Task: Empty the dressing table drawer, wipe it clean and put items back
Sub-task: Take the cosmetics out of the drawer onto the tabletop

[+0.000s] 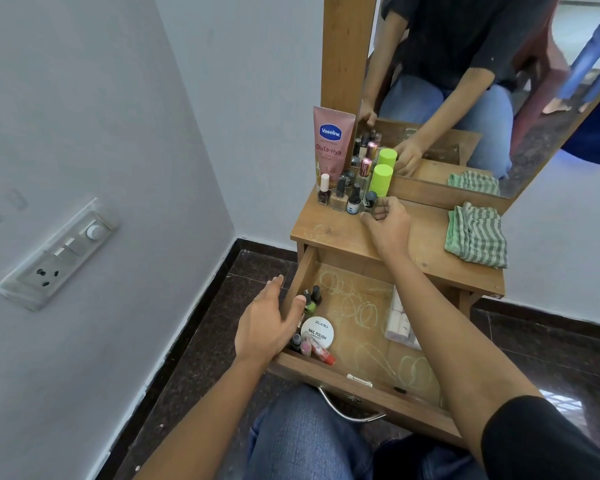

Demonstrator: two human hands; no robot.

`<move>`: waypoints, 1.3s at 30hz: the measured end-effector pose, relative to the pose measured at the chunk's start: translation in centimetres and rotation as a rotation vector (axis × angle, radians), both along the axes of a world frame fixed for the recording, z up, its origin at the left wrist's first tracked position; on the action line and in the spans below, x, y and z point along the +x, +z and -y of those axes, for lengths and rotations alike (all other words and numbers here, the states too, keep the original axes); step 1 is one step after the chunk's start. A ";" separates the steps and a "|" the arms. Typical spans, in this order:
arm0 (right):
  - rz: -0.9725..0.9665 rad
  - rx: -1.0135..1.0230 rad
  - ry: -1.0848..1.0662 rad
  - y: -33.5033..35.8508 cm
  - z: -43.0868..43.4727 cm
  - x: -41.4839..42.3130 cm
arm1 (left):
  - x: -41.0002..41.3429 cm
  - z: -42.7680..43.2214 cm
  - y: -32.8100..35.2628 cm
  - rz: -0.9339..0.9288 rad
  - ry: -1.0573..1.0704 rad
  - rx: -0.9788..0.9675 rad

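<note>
The wooden drawer (368, 389) of the dressing table (430, 251) is pulled open, its floor marked with pale scribbles. A white round nail polish tub (317, 332), small nail polish bottles (311, 299) and a red-capped tube (326, 355) lie at its left side, and a clear pack of white tubes (399, 320) lies at its right. My left hand (267, 323) rests open on the drawer's left wall, thumb over the edge. My right hand (390, 223) is on the tabletop, fingers curled round a small dark-capped bottle (370, 198).
On the tabletop stand a pink Vaseline tube (331, 143), several nail polish bottles (340, 195) and a green-capped bottle (381, 180). A folded green striped cloth (477, 237) lies at the right. The mirror (465, 81) rises behind. A wall socket (56, 254) is at the left.
</note>
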State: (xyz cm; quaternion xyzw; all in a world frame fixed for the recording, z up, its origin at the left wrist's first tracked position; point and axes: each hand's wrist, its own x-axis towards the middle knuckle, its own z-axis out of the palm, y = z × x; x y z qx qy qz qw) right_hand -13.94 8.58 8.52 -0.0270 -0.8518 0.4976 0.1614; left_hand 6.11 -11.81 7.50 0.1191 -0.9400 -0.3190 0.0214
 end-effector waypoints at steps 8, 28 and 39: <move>-0.041 -0.045 0.006 -0.4 -0.2 0.4 | 0.0 0.0 -0.1 -0.004 0.006 -0.008; 0.211 0.292 0.718 -6.4 3.2 10.4 | -0.1 0.1 -0.3 0.006 0.008 -0.013; 0.201 0.373 0.612 -6.6 2.7 10.9 | -0.2 0.0 -0.4 0.006 0.014 -0.006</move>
